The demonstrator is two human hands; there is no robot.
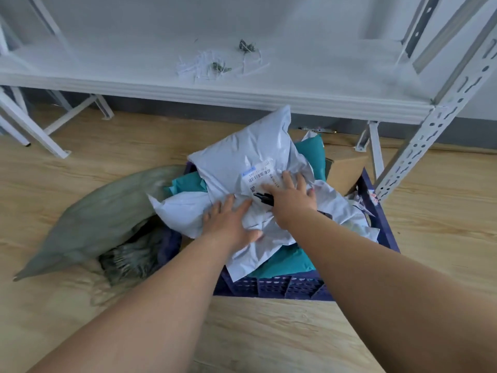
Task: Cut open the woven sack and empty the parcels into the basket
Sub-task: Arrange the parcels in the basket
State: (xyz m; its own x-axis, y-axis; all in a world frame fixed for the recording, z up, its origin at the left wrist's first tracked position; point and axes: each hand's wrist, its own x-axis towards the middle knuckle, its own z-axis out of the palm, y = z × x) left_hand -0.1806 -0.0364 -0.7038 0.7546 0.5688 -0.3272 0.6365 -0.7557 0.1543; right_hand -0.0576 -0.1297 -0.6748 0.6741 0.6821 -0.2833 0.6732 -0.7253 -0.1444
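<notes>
At your nine o'clock the green woven sack [88, 222] lies slumped on the wooden floor [269, 332], its mouth against the blue basket [271, 288]. Your left hand [231, 224] presses flat, fingers spread, on a white parcel [188, 211] heaped in the basket. At one o'clock from it, your right hand [293, 197] rests open on the large labelled parcel [242, 152], a black tool [265, 198] pinned beneath its palm. A cardboard box [347, 170] sits at the basket's two o'clock corner.

In front of me stands a white metal shelf [242, 84] with cut threads [215, 63] scattered on it, above the wooden floor [269, 332].
</notes>
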